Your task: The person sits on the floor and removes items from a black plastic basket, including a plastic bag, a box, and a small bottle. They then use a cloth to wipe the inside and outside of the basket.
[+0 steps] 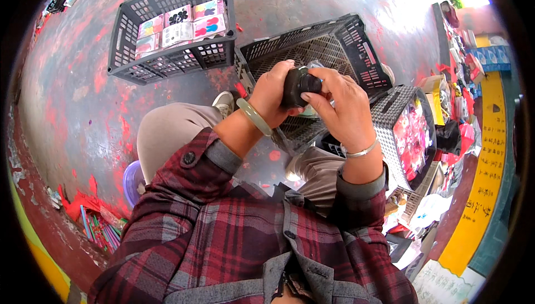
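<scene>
A dark, rounded black object [294, 88] with a knob-like end is held between my hands, over the black plastic crate [362, 47] in front of me. Its exact kind cannot be made out. My left hand [271, 93], above a pale green bangle, wraps round its left side. From the right, the thumb and forefinger of my right hand [346, 106] grip the knob-like end. A silver bracelet circles that wrist. Something clear and shiny shows just behind the fingers, partly hidden by them.
A dark grey crate [173, 61] with several colourful flat packs [178, 23] stands ahead on the left. To my right is a checked basket [384, 115] beside pink packages [412, 137]. A purple bucket [131, 184] sits by my left leg. Piled goods line the right wall.
</scene>
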The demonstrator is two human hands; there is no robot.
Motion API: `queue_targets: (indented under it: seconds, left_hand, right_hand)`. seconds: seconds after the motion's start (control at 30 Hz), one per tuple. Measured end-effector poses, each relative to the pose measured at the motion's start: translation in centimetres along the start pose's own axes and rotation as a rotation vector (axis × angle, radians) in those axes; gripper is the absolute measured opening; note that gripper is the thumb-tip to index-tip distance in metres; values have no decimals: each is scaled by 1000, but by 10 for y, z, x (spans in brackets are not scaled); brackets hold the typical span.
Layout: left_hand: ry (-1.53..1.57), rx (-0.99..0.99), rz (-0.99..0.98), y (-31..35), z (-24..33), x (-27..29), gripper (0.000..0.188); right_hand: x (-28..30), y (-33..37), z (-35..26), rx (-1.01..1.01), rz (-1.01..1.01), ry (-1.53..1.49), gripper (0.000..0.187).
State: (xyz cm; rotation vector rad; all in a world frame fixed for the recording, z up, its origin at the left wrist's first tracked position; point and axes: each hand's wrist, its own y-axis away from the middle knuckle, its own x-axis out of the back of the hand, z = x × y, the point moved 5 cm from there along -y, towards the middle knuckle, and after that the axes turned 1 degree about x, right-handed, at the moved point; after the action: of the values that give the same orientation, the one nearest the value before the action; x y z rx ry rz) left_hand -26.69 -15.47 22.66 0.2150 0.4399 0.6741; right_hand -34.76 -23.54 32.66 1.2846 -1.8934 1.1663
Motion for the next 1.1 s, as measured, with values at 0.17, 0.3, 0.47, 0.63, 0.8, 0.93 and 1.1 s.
queue_targets:
  seconds: [0.17,0.3,0.47,0.63,0.8,0.93,1.1]
  left_hand:
    - [188,-4,56,0,-3,2,34]
    - [585,25,68,0,-5,-1,28]
    - [578,-82,150,-6,4,-14,37]
    - [598,-43,-213,-8,27,-50,51]
    - [18,-72,-60,-80,-2,-45,44]
    - [-826,-286,13,-140,-67,-43,37]
    - [-1348,-152,32,-181,-151,-94,67]
  right_hand:
    - [-15,4,3,-291,37,-72,28]
    - [-19,7,-1,-303,121,-132,28]
    - [-4,1,-4,-185,138,-70,29]
    - [35,3,17,-209,164,10,27]
    - [91,33,84,-380,366,-130,24]
    - [88,68,154,-544,314,82,28]
    - [24,100,234,-711,207,202,36]
